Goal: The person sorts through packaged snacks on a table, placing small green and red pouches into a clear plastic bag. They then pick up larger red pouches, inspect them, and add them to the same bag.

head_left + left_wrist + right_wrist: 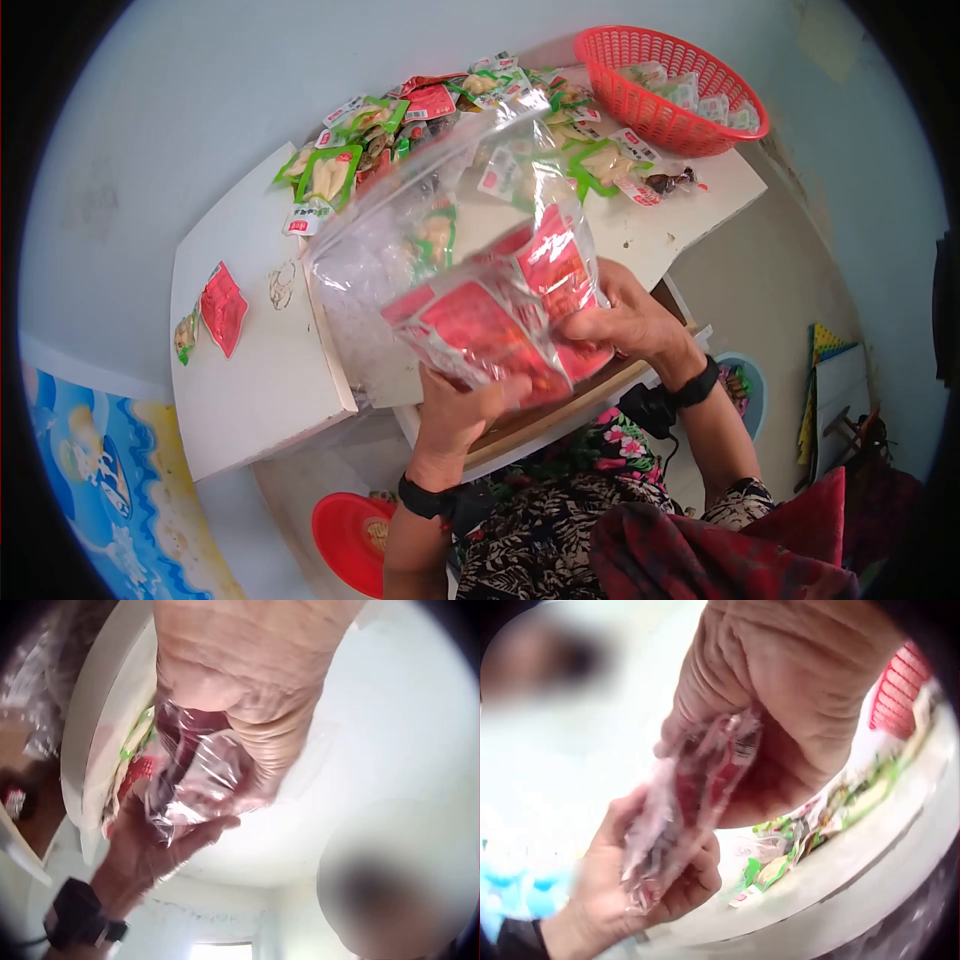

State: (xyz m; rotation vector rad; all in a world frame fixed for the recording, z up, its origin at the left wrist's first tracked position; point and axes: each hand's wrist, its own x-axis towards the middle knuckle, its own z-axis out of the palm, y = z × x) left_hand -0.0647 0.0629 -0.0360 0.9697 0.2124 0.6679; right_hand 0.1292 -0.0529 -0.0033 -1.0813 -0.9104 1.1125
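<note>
A clear plastic zip bag [365,245] is held up over the table, its zip edge slanting across the top. Red snack packets [475,335] lie in its lower part, and some green-edged ones show through the film. My left hand [460,415] grips the bag's lower left corner, thumb over the front. At the lower right, my right hand [635,320] grips it too, thumb on the red packets. Both wrist views show the bag's bottom [214,769] pinched between the left hand [247,667] and right hand [795,690]; the film hides some fingertips.
Behind the bag, loose snack packets [330,175] are heaped on the white table [240,400]. A red basket [600,50] with clear packets stands at the back right. One red packet [223,310] lies at left. Below are an open drawer [540,425] and a red basin [335,545].
</note>
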